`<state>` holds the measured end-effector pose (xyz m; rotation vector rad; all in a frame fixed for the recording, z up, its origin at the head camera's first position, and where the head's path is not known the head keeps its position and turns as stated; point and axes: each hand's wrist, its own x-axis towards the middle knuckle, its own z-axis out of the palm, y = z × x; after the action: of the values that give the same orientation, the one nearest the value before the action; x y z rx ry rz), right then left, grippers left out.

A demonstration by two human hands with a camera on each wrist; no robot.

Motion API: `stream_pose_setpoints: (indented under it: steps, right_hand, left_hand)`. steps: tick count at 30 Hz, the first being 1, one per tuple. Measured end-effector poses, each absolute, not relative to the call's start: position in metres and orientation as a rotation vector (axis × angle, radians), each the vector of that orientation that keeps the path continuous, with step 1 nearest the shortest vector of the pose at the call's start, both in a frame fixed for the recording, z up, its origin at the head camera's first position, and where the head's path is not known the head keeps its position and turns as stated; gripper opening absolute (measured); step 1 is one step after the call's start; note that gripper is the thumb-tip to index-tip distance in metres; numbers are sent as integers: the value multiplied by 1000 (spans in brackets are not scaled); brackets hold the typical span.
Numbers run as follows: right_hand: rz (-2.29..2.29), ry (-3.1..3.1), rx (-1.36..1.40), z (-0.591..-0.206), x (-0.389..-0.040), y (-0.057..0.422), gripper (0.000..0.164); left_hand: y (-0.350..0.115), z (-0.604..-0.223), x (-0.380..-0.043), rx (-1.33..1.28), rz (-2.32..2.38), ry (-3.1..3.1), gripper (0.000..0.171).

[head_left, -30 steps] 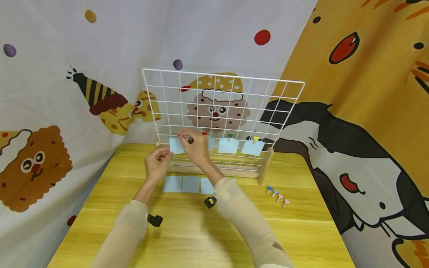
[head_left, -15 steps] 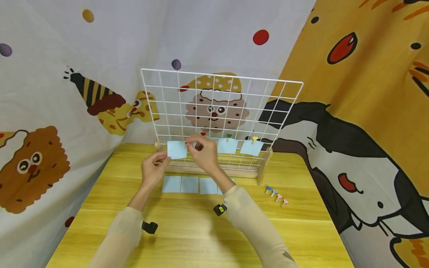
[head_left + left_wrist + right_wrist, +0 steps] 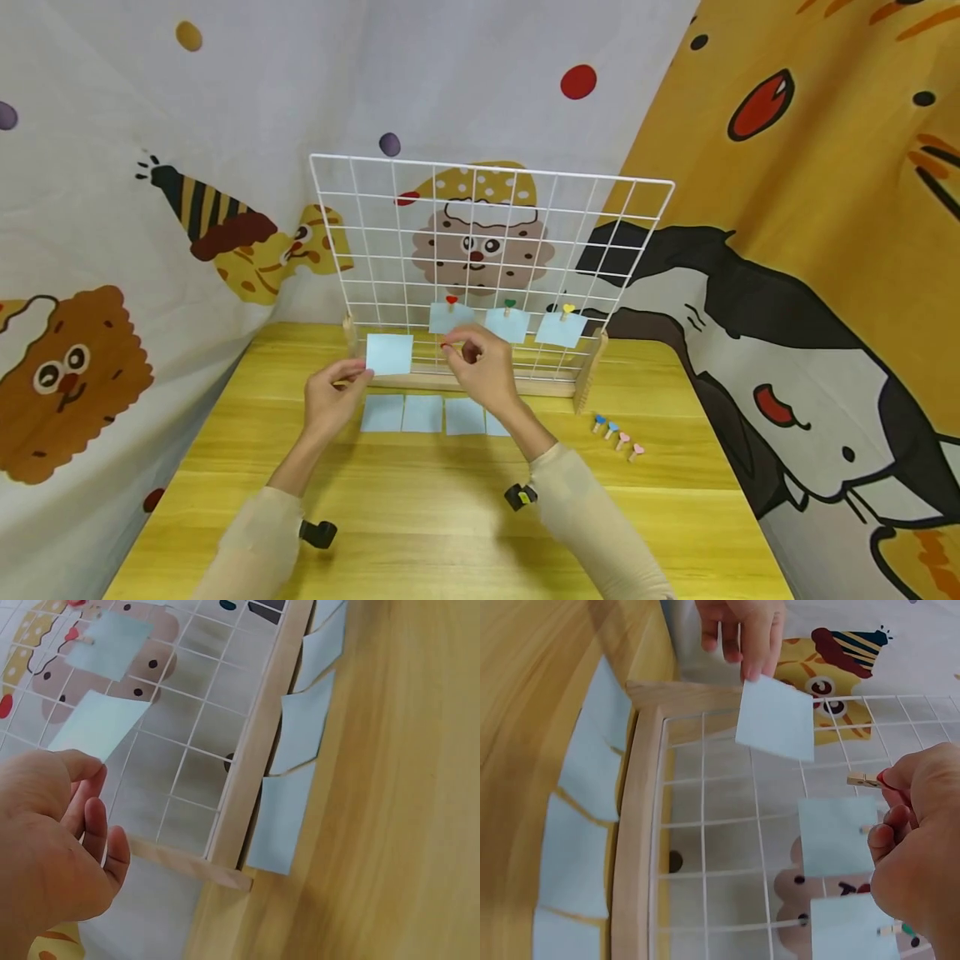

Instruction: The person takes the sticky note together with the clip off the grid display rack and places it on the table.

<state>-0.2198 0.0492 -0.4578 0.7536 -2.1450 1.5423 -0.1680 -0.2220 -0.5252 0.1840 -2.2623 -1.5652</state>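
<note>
Lower and wider apart than before, left hand (image 3: 330, 406) and right hand (image 3: 483, 372) had parted pale blue note (image 3: 389, 355) from red-topped clothespin (image 3: 863, 779). Left of centre, the note (near-square, no obvious long axis) was between the hands, its lower-left corner pinched by the left; the right, at centre, pinched the clothespin. White wire grid (image 3: 474, 167) stood beyond.

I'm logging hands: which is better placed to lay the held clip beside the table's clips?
Probably the right hand: it pinches a red clip and is nearer the four clips; the left hand holds a note.
</note>
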Motion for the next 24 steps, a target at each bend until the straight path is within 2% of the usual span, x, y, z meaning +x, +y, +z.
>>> stream_pose_setpoints:
  steps: [12, 16, 24]
  right_hand:
    - [1552, -2203, 652, -480, -199, 111, 8]
    - [1532, -2219, 616, -486, -194, 127, 2]
    - [1512, -2216, 559, -500, -186, 152, 3]
  left_hand:
    - [-236, -535, -136, 163, -1565, -2361, 19]
    - [-240, -539, -128, 134, -1568, -2385, 19]
    - [-245, -550, -116, 110, -1532, -2470, 19]
